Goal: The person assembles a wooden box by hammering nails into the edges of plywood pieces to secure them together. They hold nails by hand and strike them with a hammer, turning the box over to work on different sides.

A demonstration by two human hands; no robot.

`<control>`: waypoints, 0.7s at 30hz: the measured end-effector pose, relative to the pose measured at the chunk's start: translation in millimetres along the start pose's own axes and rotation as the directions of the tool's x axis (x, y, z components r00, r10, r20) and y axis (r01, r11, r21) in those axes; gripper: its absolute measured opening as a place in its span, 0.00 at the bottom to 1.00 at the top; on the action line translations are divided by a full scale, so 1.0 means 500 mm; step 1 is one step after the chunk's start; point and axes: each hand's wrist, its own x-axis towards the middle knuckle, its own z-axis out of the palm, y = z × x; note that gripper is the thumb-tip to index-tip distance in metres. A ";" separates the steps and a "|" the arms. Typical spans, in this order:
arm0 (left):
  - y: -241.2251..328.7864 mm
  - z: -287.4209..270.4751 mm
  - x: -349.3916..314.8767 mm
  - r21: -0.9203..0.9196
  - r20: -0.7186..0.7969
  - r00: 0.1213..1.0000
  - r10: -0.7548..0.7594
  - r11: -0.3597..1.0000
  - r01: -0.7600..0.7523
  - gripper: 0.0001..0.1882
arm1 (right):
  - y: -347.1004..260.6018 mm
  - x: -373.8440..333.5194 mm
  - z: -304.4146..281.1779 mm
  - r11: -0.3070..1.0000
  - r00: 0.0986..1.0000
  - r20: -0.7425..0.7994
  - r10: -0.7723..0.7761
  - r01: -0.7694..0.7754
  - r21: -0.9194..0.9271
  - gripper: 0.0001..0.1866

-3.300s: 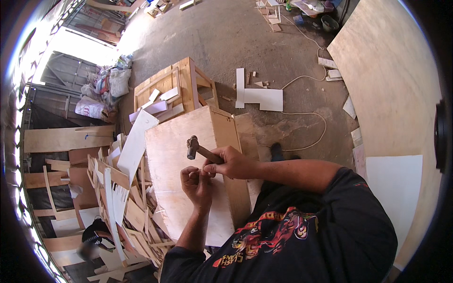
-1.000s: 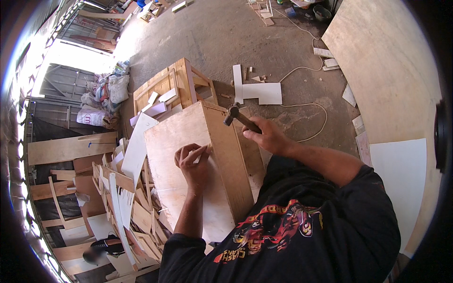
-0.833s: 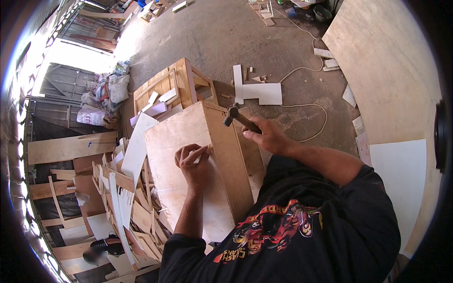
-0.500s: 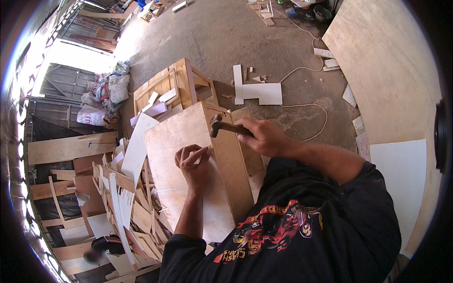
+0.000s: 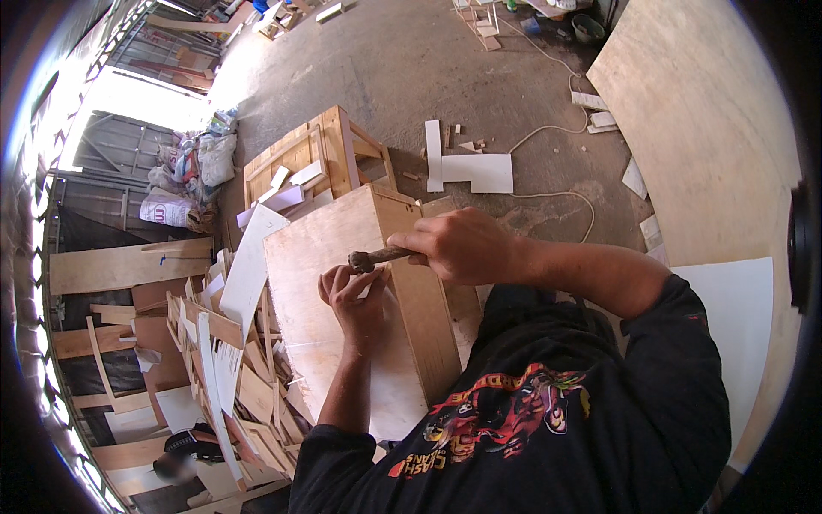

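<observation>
A plywood box [image 5: 321, 227] stands in front of me, its pale broad panel facing up and a narrower side running along its right. Near that panel's right edge, my left hand [image 5: 351, 300] rests with fingers pinched together; whatever they hold is too small to make out. A hammer [image 5: 390, 254] is gripped by its handle in my right hand [image 5: 475, 246]. Its dark metal head lies right above the fingertips of my left hand, partly covering them.
Behind the box stands a wooden frame [image 5: 300, 150] with white offcuts on it. Scrap wood strips [image 5: 257, 385] pile up to the left. White boards [image 5: 479, 171] and a pale cable [image 5: 556, 128] lie on the concrete floor. A large plywood sheet [image 5: 693, 128] leans at the right.
My right hand has swung the hammer down and to the left, bringing its head to the left fingertips. My left hand stays pinched in nearly the same place.
</observation>
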 end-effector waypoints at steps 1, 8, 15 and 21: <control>-0.001 0.000 -0.001 -0.005 -0.005 1.000 0.007 1.000 -0.007 0.10 | 0.001 0.000 0.001 1.000 1.000 -0.011 -0.012 0.012 0.010 0.14; 0.001 0.001 0.000 0.000 0.020 1.000 -0.017 1.000 0.017 0.11 | 0.000 0.001 -0.001 1.000 1.000 -0.017 0.001 -0.001 0.016 0.15; -0.001 -0.003 -0.001 0.023 0.023 1.000 -0.011 1.000 0.011 0.11 | -0.003 -0.001 -0.006 0.999 0.999 0.033 -0.024 0.025 -0.035 0.15; -0.001 -0.002 -0.003 0.009 0.022 0.999 -0.036 0.999 0.036 0.09 | -0.006 0.000 -0.008 0.996 0.996 0.089 -0.001 0.010 -0.093 0.15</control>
